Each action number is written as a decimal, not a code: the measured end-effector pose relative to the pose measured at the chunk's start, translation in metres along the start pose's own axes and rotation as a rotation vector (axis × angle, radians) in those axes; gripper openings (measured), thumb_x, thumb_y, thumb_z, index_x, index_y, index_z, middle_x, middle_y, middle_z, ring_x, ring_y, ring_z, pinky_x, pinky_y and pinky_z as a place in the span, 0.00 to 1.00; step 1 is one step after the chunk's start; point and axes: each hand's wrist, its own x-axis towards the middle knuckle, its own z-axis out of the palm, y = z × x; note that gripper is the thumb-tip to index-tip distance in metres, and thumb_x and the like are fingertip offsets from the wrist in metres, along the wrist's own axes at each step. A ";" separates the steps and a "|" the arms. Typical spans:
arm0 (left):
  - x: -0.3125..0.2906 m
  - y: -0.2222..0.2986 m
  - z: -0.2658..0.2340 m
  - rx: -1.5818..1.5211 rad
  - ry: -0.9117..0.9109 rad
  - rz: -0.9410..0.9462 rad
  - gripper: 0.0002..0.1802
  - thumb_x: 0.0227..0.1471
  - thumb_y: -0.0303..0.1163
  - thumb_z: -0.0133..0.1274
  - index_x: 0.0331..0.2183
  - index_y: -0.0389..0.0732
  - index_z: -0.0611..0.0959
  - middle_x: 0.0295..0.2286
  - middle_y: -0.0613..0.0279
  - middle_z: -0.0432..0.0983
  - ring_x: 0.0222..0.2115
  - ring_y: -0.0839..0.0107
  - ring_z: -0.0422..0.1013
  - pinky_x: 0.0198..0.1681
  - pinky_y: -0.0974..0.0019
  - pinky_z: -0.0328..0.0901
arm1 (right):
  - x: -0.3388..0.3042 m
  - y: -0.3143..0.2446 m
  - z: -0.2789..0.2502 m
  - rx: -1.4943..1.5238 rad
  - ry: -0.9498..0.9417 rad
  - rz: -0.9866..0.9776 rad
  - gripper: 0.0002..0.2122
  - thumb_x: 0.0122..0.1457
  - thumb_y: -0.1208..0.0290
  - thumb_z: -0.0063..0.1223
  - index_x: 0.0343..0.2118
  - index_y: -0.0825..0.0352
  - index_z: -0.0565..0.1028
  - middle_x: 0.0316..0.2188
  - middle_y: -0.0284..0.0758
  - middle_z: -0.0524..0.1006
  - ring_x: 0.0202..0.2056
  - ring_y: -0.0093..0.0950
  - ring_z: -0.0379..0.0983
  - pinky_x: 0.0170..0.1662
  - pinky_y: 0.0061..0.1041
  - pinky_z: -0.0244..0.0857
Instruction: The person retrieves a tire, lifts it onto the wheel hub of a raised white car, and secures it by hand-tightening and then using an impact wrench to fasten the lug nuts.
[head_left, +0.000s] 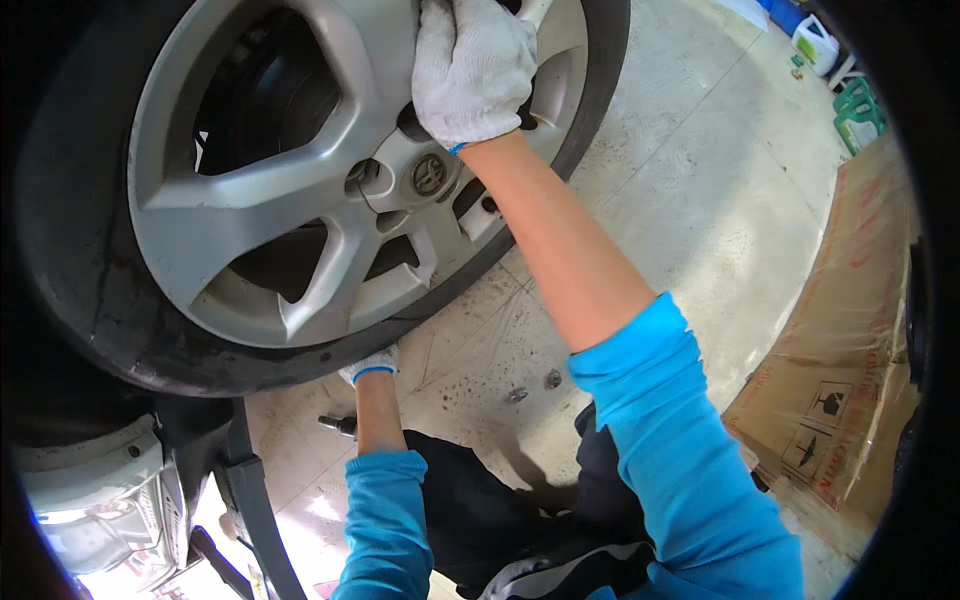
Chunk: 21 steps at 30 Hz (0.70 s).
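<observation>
A wheel (255, 203) with silver alloy spokes and a black tire (200, 372) fills the upper left. My right hand (475, 75), in a white knit glove, is closed on a spoke at the upper right of the hub; its fingertips run out at the top edge. The round centre cap (429, 175) sits just below that wrist. My left hand (374, 364), gloved too, is at the tire's lower edge, where the tire hides its fingers. Beside the left wrist a dark socket tool (338, 425) with a metal end shows on the floor.
Two small metal nuts (535, 387) lie on the pale tiled floor between my arms. A large cardboard box (815, 400) stands at the right. Green jugs (860, 115) and a white jug (815, 45) are at the far right. Car body parts with a headlight (100, 510) are lower left.
</observation>
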 end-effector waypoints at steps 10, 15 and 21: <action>0.000 0.025 0.006 0.052 0.072 0.102 0.31 0.64 0.56 0.36 0.60 0.49 0.71 0.61 0.58 0.64 0.62 0.54 0.60 0.65 0.44 0.57 | -0.009 -0.001 0.002 0.019 -0.021 0.125 0.10 0.63 0.69 0.48 0.40 0.68 0.78 0.32 0.48 0.80 0.36 0.50 0.75 0.45 0.44 0.66; 0.001 0.020 0.015 0.075 0.068 0.071 0.35 0.62 0.61 0.34 0.62 0.51 0.67 0.63 0.56 0.60 0.63 0.49 0.57 0.64 0.35 0.54 | -0.009 0.003 0.019 0.096 0.093 -0.035 0.09 0.61 0.71 0.50 0.39 0.69 0.78 0.31 0.47 0.79 0.33 0.48 0.75 0.42 0.43 0.67; 0.000 0.014 0.011 0.165 0.023 0.091 0.38 0.61 0.63 0.33 0.64 0.53 0.64 0.65 0.56 0.56 0.65 0.49 0.53 0.64 0.31 0.51 | -0.003 0.005 0.021 0.159 0.046 -0.021 0.10 0.62 0.70 0.49 0.42 0.69 0.78 0.32 0.47 0.80 0.34 0.47 0.76 0.42 0.43 0.67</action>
